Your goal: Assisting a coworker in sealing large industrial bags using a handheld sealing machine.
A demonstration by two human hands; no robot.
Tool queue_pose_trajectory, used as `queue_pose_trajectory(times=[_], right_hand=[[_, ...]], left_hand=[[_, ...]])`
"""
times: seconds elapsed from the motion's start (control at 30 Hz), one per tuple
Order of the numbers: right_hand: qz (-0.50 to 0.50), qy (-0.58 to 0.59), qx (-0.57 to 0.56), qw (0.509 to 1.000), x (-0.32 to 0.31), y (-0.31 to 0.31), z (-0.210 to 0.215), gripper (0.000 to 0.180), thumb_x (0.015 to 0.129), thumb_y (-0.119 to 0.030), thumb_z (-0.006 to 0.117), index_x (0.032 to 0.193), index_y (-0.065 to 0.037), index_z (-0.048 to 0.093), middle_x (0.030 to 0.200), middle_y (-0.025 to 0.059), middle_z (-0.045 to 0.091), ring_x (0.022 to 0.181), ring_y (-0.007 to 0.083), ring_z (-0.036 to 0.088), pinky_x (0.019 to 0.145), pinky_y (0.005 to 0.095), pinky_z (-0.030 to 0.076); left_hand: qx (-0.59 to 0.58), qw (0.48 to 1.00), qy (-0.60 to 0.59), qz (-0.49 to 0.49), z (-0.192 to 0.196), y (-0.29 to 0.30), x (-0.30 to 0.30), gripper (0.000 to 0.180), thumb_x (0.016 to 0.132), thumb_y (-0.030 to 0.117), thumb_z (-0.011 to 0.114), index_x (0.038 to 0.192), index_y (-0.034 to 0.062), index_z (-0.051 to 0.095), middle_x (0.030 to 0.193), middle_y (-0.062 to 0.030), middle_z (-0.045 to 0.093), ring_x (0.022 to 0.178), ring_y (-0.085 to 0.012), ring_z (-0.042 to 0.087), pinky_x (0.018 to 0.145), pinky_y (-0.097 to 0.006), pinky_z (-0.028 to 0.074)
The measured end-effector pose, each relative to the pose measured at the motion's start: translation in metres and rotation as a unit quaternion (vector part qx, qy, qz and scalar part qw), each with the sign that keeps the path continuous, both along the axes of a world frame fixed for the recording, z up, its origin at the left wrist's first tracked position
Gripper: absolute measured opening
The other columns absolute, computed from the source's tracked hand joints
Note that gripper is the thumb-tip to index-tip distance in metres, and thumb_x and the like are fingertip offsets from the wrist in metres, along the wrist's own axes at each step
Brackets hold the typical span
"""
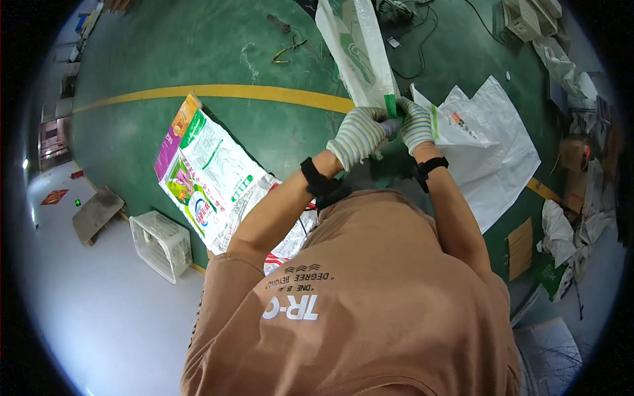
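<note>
A white woven bag (362,56) with green print stretches away from me, narrow and folded lengthwise. Both my hands wear striped knit gloves and meet at its near end, by a green strip. My left hand (358,136) is closed on the bag's left edge, with grey-tipped fingers pressed together. Opposite it, my right hand (416,123) has its fingers curled round the right edge. What lies between the fingertips is partly hidden. Close to my right hand, a flat white woven bag (495,148) is spread on the floor. Printed bags (214,168) lie overlapping beside my left forearm.
On the green floor (264,142) runs a curved yellow line (264,94). A white plastic crate (160,245) stands at left. Dark cables (422,49) lie ahead. Cardboard (520,249) and crumpled white sacks (560,228) sit at right.
</note>
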State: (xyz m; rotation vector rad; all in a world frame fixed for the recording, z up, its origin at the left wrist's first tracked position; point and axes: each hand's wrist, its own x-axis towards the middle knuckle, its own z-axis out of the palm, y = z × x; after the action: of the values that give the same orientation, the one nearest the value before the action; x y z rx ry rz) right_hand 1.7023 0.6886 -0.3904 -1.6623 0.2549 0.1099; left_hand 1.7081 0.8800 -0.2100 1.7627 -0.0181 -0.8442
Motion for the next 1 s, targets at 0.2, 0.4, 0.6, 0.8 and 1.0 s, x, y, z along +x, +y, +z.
queue_pose_trajectory(times=[0.2,0.4,0.6,0.8,1.0], right_hand=[[0.015,-0.119,-0.168,0.979,-0.01,0.015,-0.009,0.033,0.082,0.004,0.062,0.114,-0.004,0.067,0.108,0.0192,0.07,0.099,0.0334,0.069,0.082,0.0387,0.055],[0.097,0.022,-0.247,0.964,-0.012,0.016,0.011,0.035,0.087,0.001,0.058,0.121,-0.002,0.063,0.117,0.0157,0.069,0.101,0.027,0.067,0.087,0.0378,0.054],[0.174,0.066,-0.473,0.861,-0.006,0.023,0.042,0.039,0.083,-0.004,0.06,0.122,-0.007,0.064,0.116,0.0209,0.067,0.108,0.0387,0.063,0.092,0.0423,0.053],[0.173,0.074,-0.506,0.842,-0.003,0.016,0.047,0.035,0.08,-0.009,0.066,0.114,-0.007,0.067,0.112,0.0193,0.068,0.103,0.0379,0.065,0.089,0.0421,0.054],[0.099,-0.004,-0.355,0.929,-0.004,0.008,0.027,0.03,0.084,-0.01,0.064,0.114,-0.01,0.067,0.11,0.0174,0.069,0.103,0.0375,0.065,0.087,0.0425,0.054]], left_hand=[[-0.039,0.993,-0.08,0.078,0.0,-0.002,-0.022,0.023,0.088,0.021,0.067,0.088,-0.0016,0.069,0.062,-0.0133,0.06,0.055,-0.0204,0.061,0.058,-0.039,0.05],[0.14,0.906,-0.375,-0.141,-0.018,0.016,-0.009,0.027,0.085,0.029,0.069,0.088,0.0021,0.07,0.072,-0.017,0.066,0.068,-0.0335,0.066,0.062,-0.041,0.051],[0.046,0.996,-0.078,-0.027,-0.029,0.001,0.029,0.051,0.088,0.045,0.07,0.107,-0.0028,0.068,0.081,-0.0124,0.069,0.072,-0.0187,0.066,0.067,-0.032,0.053],[0.04,0.997,-0.009,-0.062,-0.027,-0.006,0.051,0.052,0.09,0.049,0.068,0.104,-0.0009,0.07,0.076,-0.0042,0.065,0.064,-0.0115,0.058,0.059,-0.028,0.048],[-0.097,0.989,0.104,-0.028,-0.008,-0.004,0.027,0.035,0.093,0.034,0.068,0.098,-0.0004,0.07,0.07,0.0,0.061,0.059,-0.0084,0.053,0.055,-0.026,0.044]])
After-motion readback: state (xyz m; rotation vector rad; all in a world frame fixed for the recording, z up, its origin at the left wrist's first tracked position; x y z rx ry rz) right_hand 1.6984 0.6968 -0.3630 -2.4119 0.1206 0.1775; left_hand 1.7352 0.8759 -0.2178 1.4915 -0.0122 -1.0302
